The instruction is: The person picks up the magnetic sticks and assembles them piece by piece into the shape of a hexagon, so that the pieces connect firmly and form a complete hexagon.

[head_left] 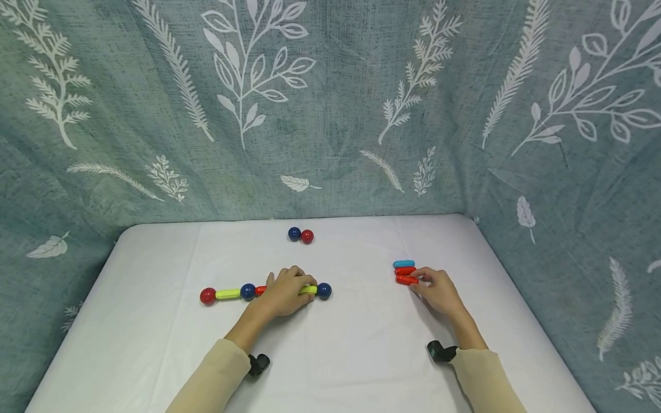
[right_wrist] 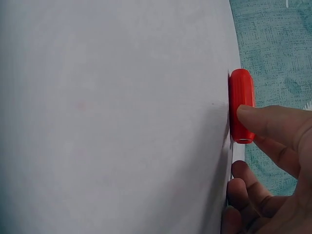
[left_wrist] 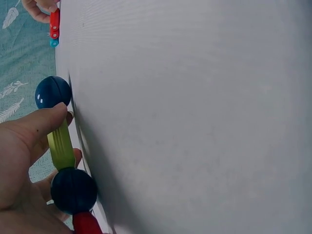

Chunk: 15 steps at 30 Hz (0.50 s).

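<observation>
A chain of balls and rods lies across the table's middle left: a red ball [head_left: 208, 296], a yellow-green rod [head_left: 228, 294], a blue ball [head_left: 248, 292], a red rod [head_left: 260, 290], then a part covered by my left hand [head_left: 287, 291]. That hand grips the yellow-green rod [left_wrist: 61, 146] at the chain's right end, between a blue end ball [head_left: 324, 291] and another blue ball [left_wrist: 74, 191]. Over on the right, my right hand [head_left: 436, 291] pinches the nearest red rod [right_wrist: 241, 92] between thumb and fingers. Beside it lie another red rod [head_left: 405, 271] and a light-blue rod [head_left: 404, 264].
Near the back edge of the white table [head_left: 361, 355], a loose blue ball [head_left: 294, 234] and a red ball [head_left: 307, 236] sit side by side. A green leaf-patterned cloth [head_left: 341, 115] hangs behind the table and along its sides.
</observation>
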Tool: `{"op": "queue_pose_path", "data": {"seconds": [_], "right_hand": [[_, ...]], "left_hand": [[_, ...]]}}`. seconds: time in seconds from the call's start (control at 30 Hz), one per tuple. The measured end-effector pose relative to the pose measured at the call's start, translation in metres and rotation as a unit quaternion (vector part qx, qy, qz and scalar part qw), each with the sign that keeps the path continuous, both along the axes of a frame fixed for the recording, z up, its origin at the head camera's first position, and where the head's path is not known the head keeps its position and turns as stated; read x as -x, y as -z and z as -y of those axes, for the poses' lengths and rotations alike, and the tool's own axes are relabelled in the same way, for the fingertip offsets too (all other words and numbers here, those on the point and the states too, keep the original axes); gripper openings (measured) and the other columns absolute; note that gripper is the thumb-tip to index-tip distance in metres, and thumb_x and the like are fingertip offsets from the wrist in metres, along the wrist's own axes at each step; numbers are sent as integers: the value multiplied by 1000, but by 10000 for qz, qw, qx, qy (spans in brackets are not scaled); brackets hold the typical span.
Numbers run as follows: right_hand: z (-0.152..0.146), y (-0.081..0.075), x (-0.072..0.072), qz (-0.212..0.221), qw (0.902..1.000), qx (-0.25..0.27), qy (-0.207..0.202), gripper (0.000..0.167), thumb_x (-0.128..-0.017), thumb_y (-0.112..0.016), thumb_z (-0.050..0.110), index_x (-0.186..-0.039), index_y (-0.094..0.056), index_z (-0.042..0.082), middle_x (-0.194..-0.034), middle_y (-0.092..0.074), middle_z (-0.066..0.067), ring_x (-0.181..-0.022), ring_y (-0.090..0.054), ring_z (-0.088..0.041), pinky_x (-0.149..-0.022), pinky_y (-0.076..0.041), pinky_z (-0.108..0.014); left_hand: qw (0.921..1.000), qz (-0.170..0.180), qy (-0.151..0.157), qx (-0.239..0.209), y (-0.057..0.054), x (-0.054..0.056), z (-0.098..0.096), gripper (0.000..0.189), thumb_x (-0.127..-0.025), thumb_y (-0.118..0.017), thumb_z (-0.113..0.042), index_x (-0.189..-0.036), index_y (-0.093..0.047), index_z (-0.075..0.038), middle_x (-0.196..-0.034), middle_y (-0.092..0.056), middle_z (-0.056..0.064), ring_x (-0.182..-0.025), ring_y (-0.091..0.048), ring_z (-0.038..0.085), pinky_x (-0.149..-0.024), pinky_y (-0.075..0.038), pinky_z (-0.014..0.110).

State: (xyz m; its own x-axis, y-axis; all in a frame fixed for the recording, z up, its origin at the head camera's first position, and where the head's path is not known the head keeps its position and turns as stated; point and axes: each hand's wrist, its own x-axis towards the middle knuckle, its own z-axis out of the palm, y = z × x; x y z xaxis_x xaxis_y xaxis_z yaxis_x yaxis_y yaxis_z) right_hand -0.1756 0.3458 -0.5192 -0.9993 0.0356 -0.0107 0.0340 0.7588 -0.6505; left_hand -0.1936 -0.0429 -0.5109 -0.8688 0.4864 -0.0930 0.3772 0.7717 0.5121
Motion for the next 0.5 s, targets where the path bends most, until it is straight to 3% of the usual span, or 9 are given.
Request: {"op": "queue_pose_path", "data": {"seconds": [0.3,0.5], "right_hand": [[4,-4,-4,-370,9990,48,-236,22,-91,-72,6,-112,-70,0,-108,-62,-22,-93,-52,-31,-73,-45,-39],[18,-7,-8,-250,9979,448,-385,19,-93,-70,9,-112,-71,4,-114,-61,-19,-98,-53,-31,-71,-46,-36]], "left_hand": [[10000,-27,11,-11,-1,-1,0,23,-96,-69,-29,-119,-71,-26,-122,-56,4,-120,-47,30,-105,-15,76],[10000,-31,-5,-6,-2,-1,0,24,-96,-69,-29,-119,-71,-26,-122,-56,4,-120,-47,31,-105,-15,76]]}}
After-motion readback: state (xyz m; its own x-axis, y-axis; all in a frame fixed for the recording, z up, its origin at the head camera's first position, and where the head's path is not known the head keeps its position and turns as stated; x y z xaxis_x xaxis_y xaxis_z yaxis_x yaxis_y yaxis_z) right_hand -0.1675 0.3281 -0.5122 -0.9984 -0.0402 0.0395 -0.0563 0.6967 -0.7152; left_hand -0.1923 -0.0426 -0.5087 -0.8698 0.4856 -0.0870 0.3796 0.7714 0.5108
